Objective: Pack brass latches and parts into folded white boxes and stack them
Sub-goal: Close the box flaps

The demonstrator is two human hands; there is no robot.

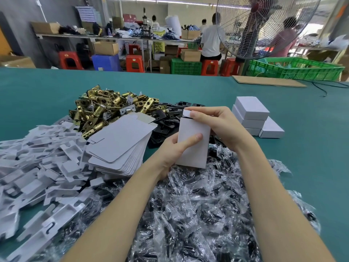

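Box (pixel 192 142) closing looks like the step: left hand (pixel 175 150) is gripping its body, right hand (pixel 217 123) fingertips pinching the top flap (pixel 187 112); tucking it probably comes next.

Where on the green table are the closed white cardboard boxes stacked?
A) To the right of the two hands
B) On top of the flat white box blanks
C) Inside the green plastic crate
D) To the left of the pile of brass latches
A: the stack of closed white cardboard boxes sits on the green table to the right of the right hand and the left hand, which hold a white box.
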